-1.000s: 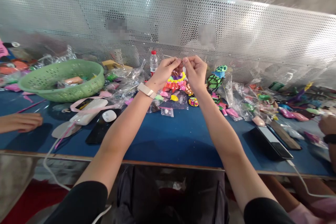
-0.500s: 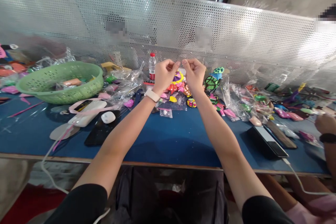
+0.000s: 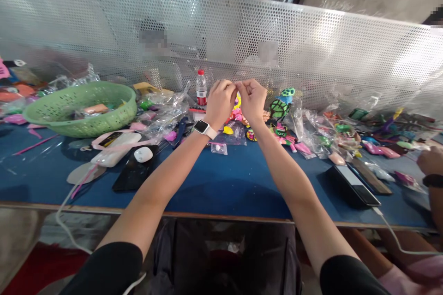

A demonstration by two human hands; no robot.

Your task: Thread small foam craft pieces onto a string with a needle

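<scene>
My left hand [image 3: 221,103], with a smartwatch [image 3: 201,126] on its wrist, is raised over the back of the table. Its fingers are curled and pinched together. My right hand [image 3: 253,100] meets it at the fingertips, also in a pinch. Whatever lies between the fingertips is hidden or too small to name. Behind and below the hands are colourful clay pieces, among them a yellow piece [image 3: 228,130] and pink bits [image 3: 237,114]. A green and blue clay figure [image 3: 281,107] stands just right of my right hand.
A green basket [image 3: 83,124] holds clay packs at left. Nearby lie a white mouse-shaped case [image 3: 143,154] and a black phone [image 3: 129,177]. A red-capped bottle [image 3: 201,87] stands before the perforated metal screen [image 3: 221,32]. A black device [image 3: 353,186] and a co-worker's hand [image 3: 429,161] are at right.
My left hand has rolled over, so its back and the watch face now show. The two hands have drawn together until their fingertips meet.
</scene>
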